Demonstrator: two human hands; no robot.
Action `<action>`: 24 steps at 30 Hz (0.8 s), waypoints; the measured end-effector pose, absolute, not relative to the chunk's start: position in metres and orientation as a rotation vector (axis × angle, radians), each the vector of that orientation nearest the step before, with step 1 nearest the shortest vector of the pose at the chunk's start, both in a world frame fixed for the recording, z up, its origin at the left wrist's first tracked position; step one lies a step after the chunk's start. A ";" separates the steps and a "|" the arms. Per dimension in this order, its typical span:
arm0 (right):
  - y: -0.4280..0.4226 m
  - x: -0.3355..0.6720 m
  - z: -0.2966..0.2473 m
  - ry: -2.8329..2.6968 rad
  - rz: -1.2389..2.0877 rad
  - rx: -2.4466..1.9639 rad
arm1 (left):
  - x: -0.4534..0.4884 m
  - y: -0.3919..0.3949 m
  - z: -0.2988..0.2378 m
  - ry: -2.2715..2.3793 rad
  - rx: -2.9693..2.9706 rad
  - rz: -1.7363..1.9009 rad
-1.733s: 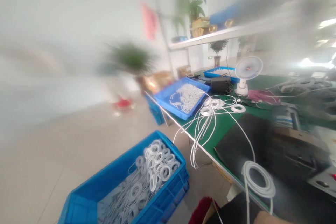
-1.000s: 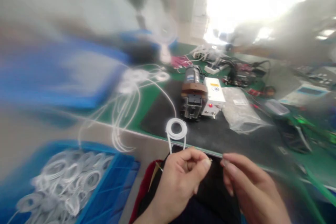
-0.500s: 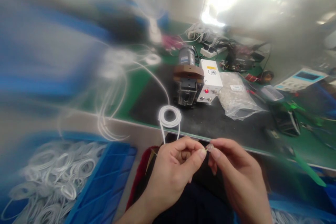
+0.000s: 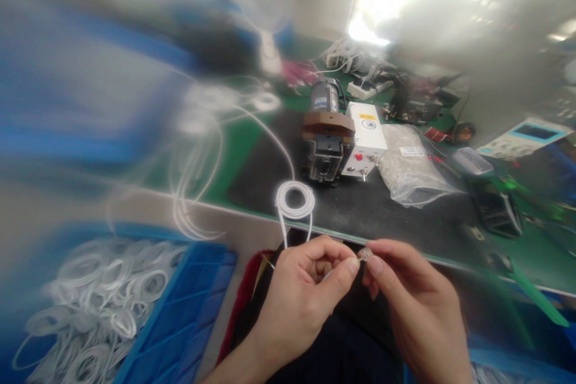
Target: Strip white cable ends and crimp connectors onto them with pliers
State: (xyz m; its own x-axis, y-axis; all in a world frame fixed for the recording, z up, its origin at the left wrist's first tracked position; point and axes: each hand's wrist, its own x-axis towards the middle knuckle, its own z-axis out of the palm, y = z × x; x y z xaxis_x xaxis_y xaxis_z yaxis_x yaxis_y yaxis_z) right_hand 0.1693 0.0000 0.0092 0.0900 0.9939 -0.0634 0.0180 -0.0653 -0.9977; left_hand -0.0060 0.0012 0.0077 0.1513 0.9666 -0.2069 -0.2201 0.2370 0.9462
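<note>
My left hand [image 4: 306, 297] is closed, pinching the end of a thin white cable near my lap. That white cable runs up to a small coil [image 4: 294, 200] lying at the table's front edge. My right hand [image 4: 414, 306] is closed too, its fingertips pinching a tiny clear connector [image 4: 364, 254] that meets the left fingertips. Behind the coil stands a small crimping machine [image 4: 330, 141] with a white control box [image 4: 366, 138] that has a red button.
A clear bag of small parts [image 4: 407, 165] lies right of the machine on the black mat [image 4: 360, 210]. A blue crate of coiled white cables [image 4: 103, 306] sits at lower left. Loose white cables [image 4: 202, 150] hang over the green table's edge. Tools and a meter lie far right.
The view swung from the crates and floor to the bench. My two hands came together, and the right fingertips now pinch the small clear connector against the cable end.
</note>
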 end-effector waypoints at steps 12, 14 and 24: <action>0.002 0.170 0.014 -1.272 1.072 -1.325 | -0.004 0.001 0.006 1.049 0.939 1.077; 0.001 0.169 0.015 -1.311 1.038 -1.329 | -0.004 0.001 0.006 1.057 0.950 1.085; 0.000 0.167 0.014 -1.436 0.950 -1.246 | -0.005 -0.003 0.008 1.094 0.954 1.054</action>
State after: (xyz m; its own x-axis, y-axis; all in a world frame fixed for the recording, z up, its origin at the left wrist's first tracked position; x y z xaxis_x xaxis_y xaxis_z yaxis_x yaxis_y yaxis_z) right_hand 0.1669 0.0004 0.0142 -0.0018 0.9848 0.1739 0.2247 0.1699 -0.9595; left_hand -0.0045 -0.0031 0.0083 0.1246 0.9690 -0.2131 -0.1765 0.2330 0.9563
